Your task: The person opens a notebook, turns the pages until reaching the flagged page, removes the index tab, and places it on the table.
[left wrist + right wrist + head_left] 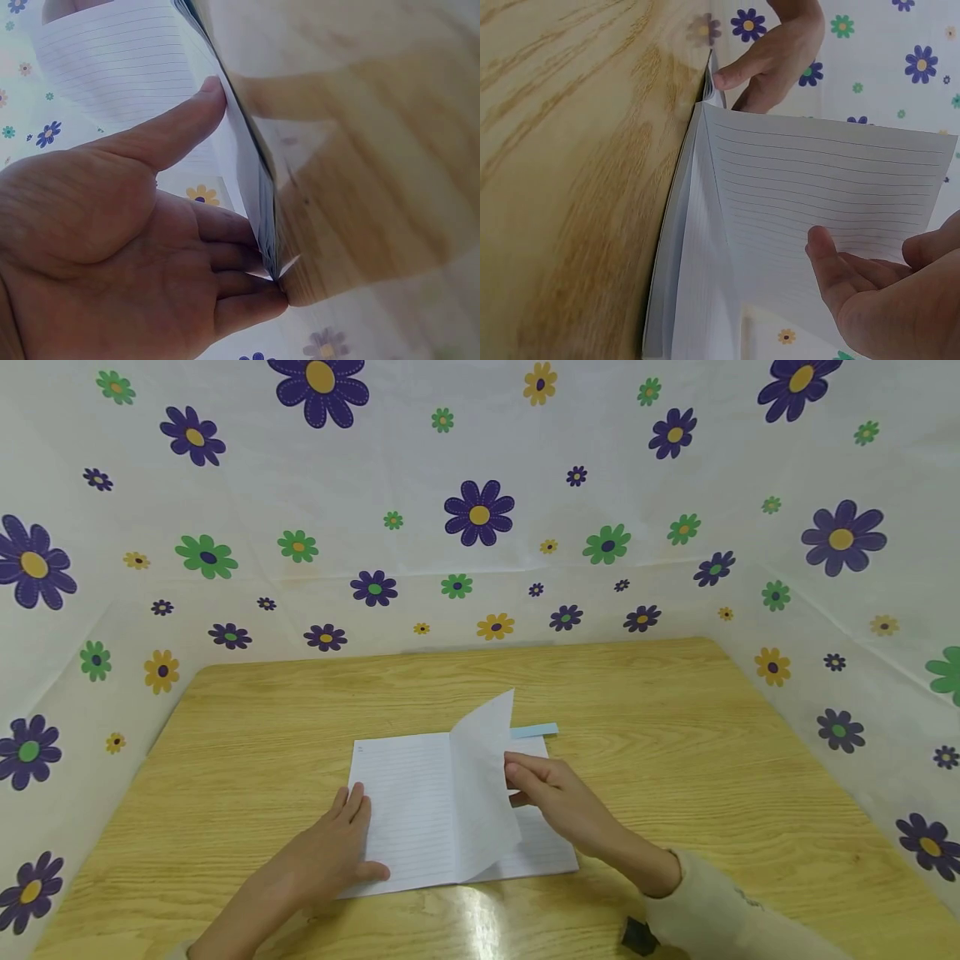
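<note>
An open lined notebook (401, 814) lies on the table, its left page flat. One loose leaf (486, 793) stands up from the spine, curving over the right-hand page. My right hand (566, 802) pinches the outer edge of that leaf between thumb and fingers; the right wrist view shows the ruled lines on the raised page (832, 180). At the notebook's left edge rests my left hand (322, 852), fingers extended. In the left wrist view its thumb (187, 124) lies on the page while the other fingers touch the side of the page stack.
A pale blue strip (535, 731) sticks out past the notebook's top right edge. Near my right sleeve (720, 902) is a small black object (638, 937). White cloth with printed flowers (480, 514) surrounds the wooden table (660, 718) at the back and sides.
</note>
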`<state>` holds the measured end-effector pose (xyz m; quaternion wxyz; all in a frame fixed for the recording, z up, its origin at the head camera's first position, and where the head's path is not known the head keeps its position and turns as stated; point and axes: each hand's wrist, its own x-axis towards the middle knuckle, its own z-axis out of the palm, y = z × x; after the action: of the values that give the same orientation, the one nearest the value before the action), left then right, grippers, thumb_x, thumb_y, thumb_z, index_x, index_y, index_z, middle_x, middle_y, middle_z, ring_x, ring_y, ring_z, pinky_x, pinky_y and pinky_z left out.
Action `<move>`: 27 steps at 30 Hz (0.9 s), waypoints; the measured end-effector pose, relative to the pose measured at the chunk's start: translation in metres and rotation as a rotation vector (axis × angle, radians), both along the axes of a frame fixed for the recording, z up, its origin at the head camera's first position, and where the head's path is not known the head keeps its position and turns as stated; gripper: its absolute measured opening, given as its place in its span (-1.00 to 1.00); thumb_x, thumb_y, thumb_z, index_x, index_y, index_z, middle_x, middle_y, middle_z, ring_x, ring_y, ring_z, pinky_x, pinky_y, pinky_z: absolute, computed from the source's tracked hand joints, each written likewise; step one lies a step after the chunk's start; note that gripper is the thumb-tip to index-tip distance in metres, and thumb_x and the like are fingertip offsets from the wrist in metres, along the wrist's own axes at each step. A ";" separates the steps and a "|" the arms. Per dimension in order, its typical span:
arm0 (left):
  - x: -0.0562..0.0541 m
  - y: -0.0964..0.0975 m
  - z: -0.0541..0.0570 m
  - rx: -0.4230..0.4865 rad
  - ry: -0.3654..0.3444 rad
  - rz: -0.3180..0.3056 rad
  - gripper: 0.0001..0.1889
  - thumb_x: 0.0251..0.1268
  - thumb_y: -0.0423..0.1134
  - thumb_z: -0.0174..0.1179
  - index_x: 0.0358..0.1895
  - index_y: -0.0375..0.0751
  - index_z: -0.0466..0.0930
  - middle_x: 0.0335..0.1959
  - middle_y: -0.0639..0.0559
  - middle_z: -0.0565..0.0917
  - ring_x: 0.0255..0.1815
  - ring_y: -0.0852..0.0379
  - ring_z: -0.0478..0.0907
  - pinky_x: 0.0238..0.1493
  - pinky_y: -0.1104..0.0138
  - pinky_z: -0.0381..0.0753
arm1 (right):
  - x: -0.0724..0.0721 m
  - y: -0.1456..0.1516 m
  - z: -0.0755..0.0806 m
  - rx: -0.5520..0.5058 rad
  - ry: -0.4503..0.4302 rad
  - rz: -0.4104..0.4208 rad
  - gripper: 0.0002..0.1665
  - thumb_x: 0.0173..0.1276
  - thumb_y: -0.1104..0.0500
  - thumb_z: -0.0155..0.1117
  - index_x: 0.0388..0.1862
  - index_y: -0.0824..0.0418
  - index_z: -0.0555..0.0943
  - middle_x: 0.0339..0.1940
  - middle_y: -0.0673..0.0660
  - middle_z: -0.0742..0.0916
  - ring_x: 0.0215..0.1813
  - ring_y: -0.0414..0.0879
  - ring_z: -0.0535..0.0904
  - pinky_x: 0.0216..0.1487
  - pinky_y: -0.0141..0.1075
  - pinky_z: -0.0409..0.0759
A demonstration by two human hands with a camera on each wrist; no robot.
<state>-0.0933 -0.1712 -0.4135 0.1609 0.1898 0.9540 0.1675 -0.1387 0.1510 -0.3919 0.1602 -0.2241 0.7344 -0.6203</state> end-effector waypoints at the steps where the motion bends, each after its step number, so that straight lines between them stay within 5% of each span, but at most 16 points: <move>1: 0.000 0.000 0.000 0.001 -0.001 0.000 0.05 0.31 0.10 0.39 0.44 -0.79 0.11 0.52 -0.70 0.02 0.56 -0.59 -0.07 0.48 -0.24 0.17 | 0.001 0.000 0.000 0.006 0.001 -0.001 -0.58 0.74 0.13 -0.06 -0.11 0.47 0.56 -0.02 0.32 0.58 0.18 0.14 0.61 0.18 -0.11 0.67; 6: -0.001 0.000 0.001 -0.002 -0.001 -0.001 0.06 0.29 0.10 0.41 0.44 -0.78 0.11 0.52 -0.70 0.02 0.56 -0.59 -0.06 0.49 -0.23 0.17 | 0.002 -0.001 0.000 0.023 -0.005 0.006 -0.53 0.73 0.13 -0.05 0.28 0.49 0.54 0.39 0.41 0.52 0.31 0.22 0.58 0.21 -0.14 0.65; 11: -0.002 0.001 0.003 -0.010 -0.019 0.006 0.07 0.28 0.10 0.42 0.45 -0.77 0.11 0.53 -0.68 0.01 0.57 -0.57 -0.08 0.49 -0.23 0.17 | 0.003 -0.003 -0.001 0.020 -0.018 0.019 -0.43 0.73 0.12 -0.05 0.47 0.52 0.37 0.44 0.44 0.49 0.30 0.24 0.59 0.21 -0.17 0.65; 23: -0.001 -0.003 0.003 -0.001 -0.003 0.032 0.01 0.24 0.06 0.47 0.45 -0.70 0.20 0.54 -0.64 0.04 0.58 -0.56 -0.08 0.42 -0.31 0.23 | 0.001 -0.016 -0.001 -0.033 0.003 0.100 -0.47 0.74 0.17 -0.09 0.47 0.53 0.37 0.45 0.45 0.49 0.36 0.33 0.53 0.15 -0.15 0.68; 27: 0.000 -0.005 0.002 -0.022 0.030 0.039 -0.02 0.26 0.09 0.44 0.44 -0.66 0.26 0.54 -0.60 0.09 0.57 -0.54 -0.03 0.37 -0.31 0.32 | 0.001 -0.019 -0.001 -0.016 0.028 0.115 -0.47 0.74 0.14 -0.09 0.47 0.46 0.42 0.44 0.34 0.54 0.35 0.20 0.58 0.14 -0.15 0.69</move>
<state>-0.0931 -0.1759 -0.4116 0.1453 0.1720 0.9616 0.1572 -0.1373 0.1325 -0.3934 0.1835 -0.2759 0.7174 -0.6128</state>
